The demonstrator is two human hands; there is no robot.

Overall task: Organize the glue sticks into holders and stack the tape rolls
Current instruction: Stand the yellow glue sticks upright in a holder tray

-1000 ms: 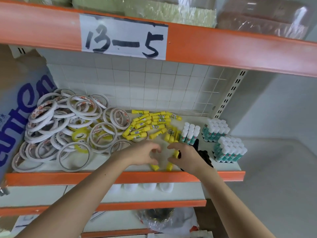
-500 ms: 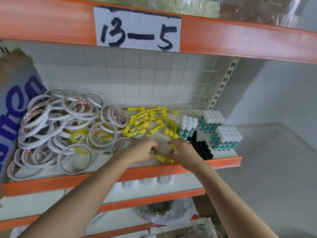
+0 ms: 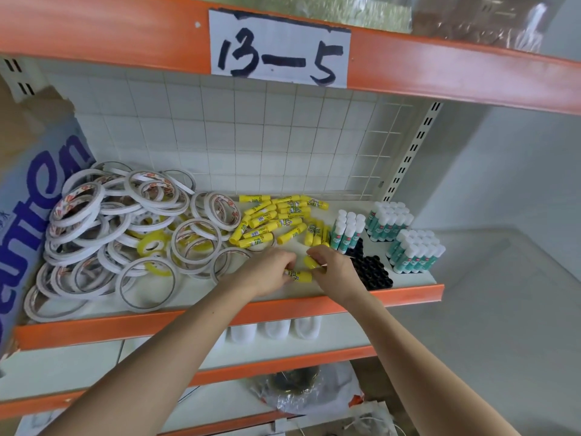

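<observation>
On the shelf [image 3: 408,280], the left hand [image 3: 270,269] pinches a yellow glue stick [image 3: 298,275] while the right hand [image 3: 333,269] curls its grip round another yellow stick [image 3: 309,262], loose sticks [image 3: 273,220] at 12 o'clock, the tape rolls [image 3: 119,234] at 9, and the black holder [image 3: 371,272] at 3.

paper label "13-5" [image 3: 279,47], wire grid [image 3: 283,146], cardboard box [image 3: 34,190]
</observation>
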